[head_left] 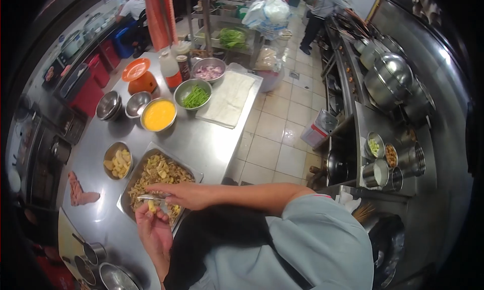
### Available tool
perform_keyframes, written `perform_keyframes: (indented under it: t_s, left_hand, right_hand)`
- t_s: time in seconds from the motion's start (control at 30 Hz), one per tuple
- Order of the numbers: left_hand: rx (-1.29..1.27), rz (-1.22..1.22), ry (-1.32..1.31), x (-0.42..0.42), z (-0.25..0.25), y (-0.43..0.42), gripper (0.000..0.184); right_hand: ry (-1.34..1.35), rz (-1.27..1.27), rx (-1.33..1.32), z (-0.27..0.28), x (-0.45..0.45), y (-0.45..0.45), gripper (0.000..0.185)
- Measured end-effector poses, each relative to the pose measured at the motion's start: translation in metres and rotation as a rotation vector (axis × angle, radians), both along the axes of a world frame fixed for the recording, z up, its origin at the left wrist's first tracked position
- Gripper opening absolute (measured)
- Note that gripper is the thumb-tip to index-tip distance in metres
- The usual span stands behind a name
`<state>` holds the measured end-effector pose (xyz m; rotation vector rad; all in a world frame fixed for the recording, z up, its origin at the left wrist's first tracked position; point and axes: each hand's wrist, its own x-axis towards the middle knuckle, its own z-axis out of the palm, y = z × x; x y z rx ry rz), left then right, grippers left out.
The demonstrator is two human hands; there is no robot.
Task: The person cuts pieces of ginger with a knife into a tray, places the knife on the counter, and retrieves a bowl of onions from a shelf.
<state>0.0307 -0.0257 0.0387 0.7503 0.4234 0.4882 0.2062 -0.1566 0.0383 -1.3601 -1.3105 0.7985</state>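
In my left hand (155,230) I pinch a small pale yellow piece of ginger (152,206). My right hand (187,195) is closed on a knife (149,197), its shiny blade lying just above that piece. Both hands are over the near part of a rectangular metal tray (200,176). Brownish-yellow pieces of ginger (160,168) fill much of the tray. Left of it stands a metal bowl with peeled ginger (118,164). The knife's handle is mostly hidden by my right hand.
Farther along the steel table (214,148) are bowls of yellow liquid (159,114), cut greens (195,97) and chopped purplish pieces (209,71), plus a white cloth (227,98). A pinkish cloth (82,190) lies left. Pots (388,81) line the right. Another person (322,13) stands far back.
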Motion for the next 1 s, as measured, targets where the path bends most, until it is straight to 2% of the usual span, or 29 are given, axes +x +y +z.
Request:
perform_keyframes:
  t_s: [0.13,0.23,0.43,0.53,0.63,0.73,0.8,0.93,1.0]
  left_hand:
    - [-0.010,0.001,0.032,0.005,0.004,-0.002,0.038]
    - [-0.044,-0.039,-0.005,0.008,0.006,-0.005,0.038]
    - [-0.078,-0.137,-0.015,0.008,0.007,-0.004,0.054]
    - [-0.060,-0.105,-0.034,0.005,-0.002,-0.001,0.054]
    - [0.000,-0.114,-0.114,0.006,0.001,-0.001,0.059]
    - [0.045,-0.062,-0.128,0.007,0.006,0.000,0.065]
    - [0.004,-0.141,-0.191,0.000,-0.009,0.019,0.069]
    - [0.036,-0.147,-0.261,-0.001,0.007,0.022,0.070]
    - [0.032,-0.190,-0.301,-0.002,0.008,0.026,0.068]
  right_hand:
    - [0.060,0.062,-0.017,0.011,0.004,-0.005,0.069]
    - [0.014,0.016,0.078,-0.007,-0.003,0.001,0.065]
    - [0.042,0.002,0.003,-0.015,0.003,-0.003,0.056]
    - [0.111,0.012,-0.106,-0.005,0.007,-0.007,0.053]
    - [-0.009,0.010,-0.023,-0.012,0.010,-0.009,0.052]
    - [0.167,0.058,-0.153,0.007,0.009,-0.019,0.052]
    - [0.166,0.049,-0.126,0.009,0.007,-0.019,0.049]
    - [-0.085,-0.043,-0.264,0.065,-0.001,-0.032,0.043]
    - [-0.183,-0.070,-0.217,0.067,-0.003,-0.037,0.042]
